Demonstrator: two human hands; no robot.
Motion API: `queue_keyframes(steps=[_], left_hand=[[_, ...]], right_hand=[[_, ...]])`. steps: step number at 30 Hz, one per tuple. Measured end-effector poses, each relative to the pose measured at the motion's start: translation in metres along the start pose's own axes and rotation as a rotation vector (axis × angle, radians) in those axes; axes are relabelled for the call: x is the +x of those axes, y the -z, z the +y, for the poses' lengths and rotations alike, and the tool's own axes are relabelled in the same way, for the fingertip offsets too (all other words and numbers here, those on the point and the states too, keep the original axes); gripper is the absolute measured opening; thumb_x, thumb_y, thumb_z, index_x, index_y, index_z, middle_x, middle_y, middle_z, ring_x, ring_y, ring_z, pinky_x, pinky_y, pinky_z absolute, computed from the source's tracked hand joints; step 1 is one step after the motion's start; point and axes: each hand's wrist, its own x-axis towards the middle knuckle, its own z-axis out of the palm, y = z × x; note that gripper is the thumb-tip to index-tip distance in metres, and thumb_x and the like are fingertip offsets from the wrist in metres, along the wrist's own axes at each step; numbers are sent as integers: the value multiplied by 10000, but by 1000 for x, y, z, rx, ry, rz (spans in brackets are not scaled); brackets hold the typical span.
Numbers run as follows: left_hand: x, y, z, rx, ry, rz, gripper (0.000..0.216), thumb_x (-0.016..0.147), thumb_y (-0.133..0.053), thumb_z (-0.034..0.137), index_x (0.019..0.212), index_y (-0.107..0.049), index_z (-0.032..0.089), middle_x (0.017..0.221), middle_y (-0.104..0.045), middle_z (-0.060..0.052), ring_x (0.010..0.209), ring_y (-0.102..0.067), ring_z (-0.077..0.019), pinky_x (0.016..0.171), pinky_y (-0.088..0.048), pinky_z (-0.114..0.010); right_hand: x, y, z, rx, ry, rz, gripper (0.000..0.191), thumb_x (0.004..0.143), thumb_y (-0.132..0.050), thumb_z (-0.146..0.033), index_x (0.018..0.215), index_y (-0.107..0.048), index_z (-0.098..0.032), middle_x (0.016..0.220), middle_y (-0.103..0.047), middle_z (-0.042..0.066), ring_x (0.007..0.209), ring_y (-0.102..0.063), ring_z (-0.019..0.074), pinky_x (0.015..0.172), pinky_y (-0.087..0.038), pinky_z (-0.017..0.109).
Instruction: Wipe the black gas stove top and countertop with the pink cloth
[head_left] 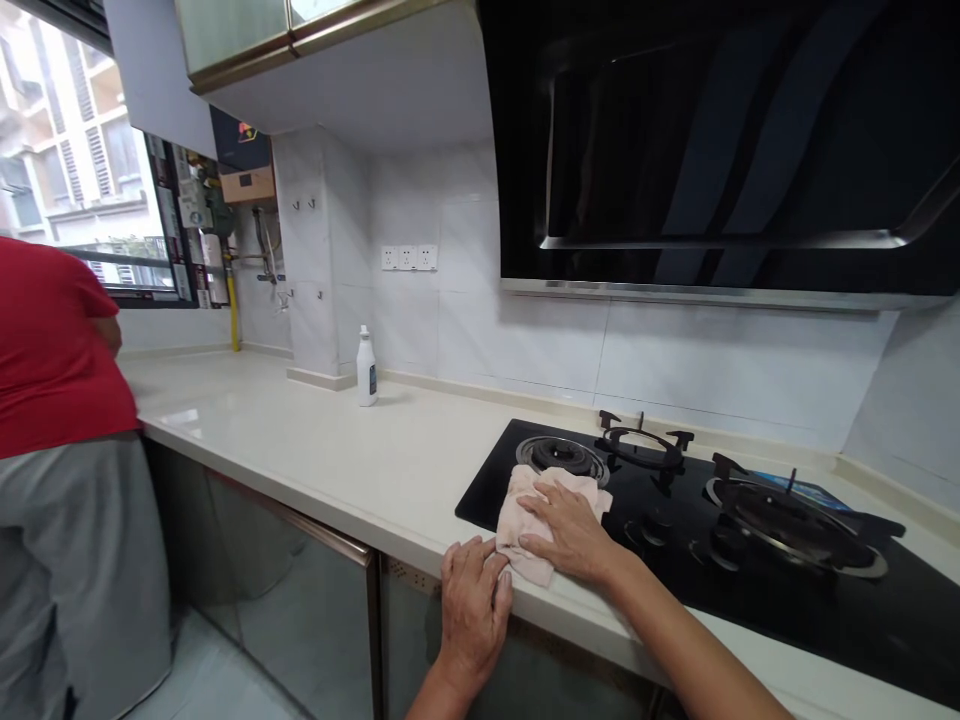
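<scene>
A pale pink cloth point(517, 515) lies bunched over the front left corner of the black gas hob point(487, 490), partly hanging onto the pale counter. My right hand point(566, 525) presses down on it from above, fingers curved over the fabric and gripping it. At the counter's front edge rests my left hand point(474, 600), palm down, holding nothing. Its fingers lie on the edge beside the cloth's near left corner, close to or touching it. Just behind the cloth is the left burner point(562, 457), with no pan support over it.
A white bottle point(366, 368) stands by the wall. Black pan supports point(643, 445) sit on the hob's back and right. Overhead hangs a dark range hood point(712, 150). At far left a person in a red shirt point(56, 350) faces the window.
</scene>
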Motion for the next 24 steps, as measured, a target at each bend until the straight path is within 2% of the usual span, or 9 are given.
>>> queue_keyframes(steps=[5, 10, 14, 19, 24], left_hand=[[-1, 0, -1, 2, -2, -12, 302, 1000, -431, 201, 1122, -704, 248, 1139, -722, -73, 1163, -609, -261, 1074, -381, -503], [-3, 0, -4, 25, -25, -37, 299, 999, -437, 200, 1129, -700, 257, 1173, -719, -77, 1173, -609, -262, 1064, -400, -511], [-4, 0, -3, 21, -14, -30, 287, 992, -452, 192, 1125, -696, 262, 1172, -722, -71, 1179, -614, -258, 1079, -393, -512], [-4, 1, -1, -22, 15, -10, 271, 992, -467, 209, 1120, -698, 270, 1169, -725, -58, 1173, -616, -255, 1086, -384, -500], [-3, 1, -2, -9, -4, -29, 285, 1004, -448, 214, 1127, -702, 256, 1171, -721, -75, 1177, -611, -258, 1087, -382, -502]], right_hand=[[37, -4, -6, 18, -15, -31, 631, 926, -524, -656, 1484, -480, -364, 1571, -418, 66, 1452, -321, 329, 1160, -267, 511], [74, -17, -11, 4, -150, -13, 684, 962, -390, -698, 1542, -406, -336, 1633, -318, 88, 1501, -198, 389, 1167, -193, 592], [95, -22, -14, -7, -222, 9, 672, 968, -363, -701, 1533, -420, -341, 1636, -313, 85, 1505, -169, 416, 1167, -145, 624], [102, -24, -15, -18, -240, 13, 676, 986, -327, -678, 1526, -434, -285, 1641, -299, 110, 1516, -132, 420, 1176, -107, 622], [83, -25, -20, -16, -204, -20, 682, 994, -322, -655, 1534, -415, -249, 1641, -294, 135, 1526, -107, 426, 1174, -118, 634]])
